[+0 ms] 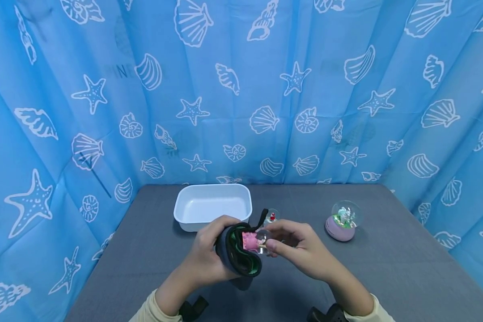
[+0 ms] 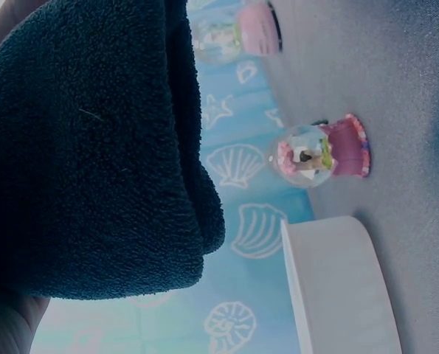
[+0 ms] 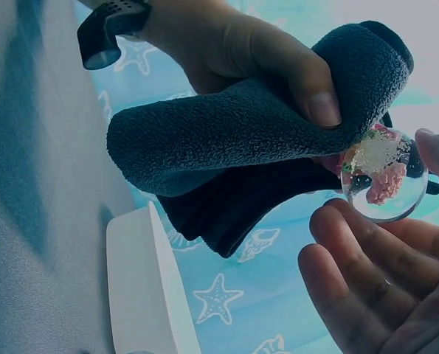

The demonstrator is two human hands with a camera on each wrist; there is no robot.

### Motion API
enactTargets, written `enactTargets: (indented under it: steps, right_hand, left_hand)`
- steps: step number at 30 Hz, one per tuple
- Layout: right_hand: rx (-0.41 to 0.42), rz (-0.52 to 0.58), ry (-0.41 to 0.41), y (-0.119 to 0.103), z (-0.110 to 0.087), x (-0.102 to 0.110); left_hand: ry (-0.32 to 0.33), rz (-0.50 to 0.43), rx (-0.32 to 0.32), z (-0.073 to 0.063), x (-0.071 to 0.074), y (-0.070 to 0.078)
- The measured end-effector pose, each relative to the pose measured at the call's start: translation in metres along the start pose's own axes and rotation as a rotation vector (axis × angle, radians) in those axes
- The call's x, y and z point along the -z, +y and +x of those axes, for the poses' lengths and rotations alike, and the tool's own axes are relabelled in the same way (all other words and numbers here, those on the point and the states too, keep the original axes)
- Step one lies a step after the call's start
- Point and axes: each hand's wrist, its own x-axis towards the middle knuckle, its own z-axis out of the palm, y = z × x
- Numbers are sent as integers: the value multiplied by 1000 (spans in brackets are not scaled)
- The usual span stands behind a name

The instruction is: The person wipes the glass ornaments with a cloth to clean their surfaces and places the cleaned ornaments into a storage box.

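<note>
My left hand (image 1: 207, 252) grips a folded dark blue towel (image 3: 204, 133), its thumb pressed on the plush cloth in the right wrist view. Out of the towel's folds sticks a small snow globe (image 1: 261, 241) with a pink base and a pink figure inside its clear ball. The towel lies against its base end. Thumb and fingers of my right hand (image 1: 299, 246) hold the ball from the right. In the left wrist view the towel (image 2: 94, 162) fills the left side and hides the held globe.
A white rectangular basin (image 1: 181, 219) stands at the back left of the grey table (image 1: 145, 277). Behind my hands is another small snow globe (image 1: 272, 215), with a deep pink base (image 2: 348, 147). A larger one with a lilac base (image 1: 340, 230) stands at the right. A blue shell-print curtain (image 1: 233, 134) hangs behind.
</note>
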Motion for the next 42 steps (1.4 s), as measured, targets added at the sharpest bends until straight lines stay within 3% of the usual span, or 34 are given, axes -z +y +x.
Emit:
enactTargets:
  steps: [24, 36, 42]
  right_hand:
    - [-6, -21, 51, -4, 0, 6]
    - [8, -28, 69, -6, 0, 9]
    - [-15, -56, 112, -8, -1, 12]
  left_hand:
    - [-11, -25, 5, -1, -1, -3]
    - [-14, -20, 38, -2, -1, -2]
    - [-1, -13, 43, -2, 0, -2]
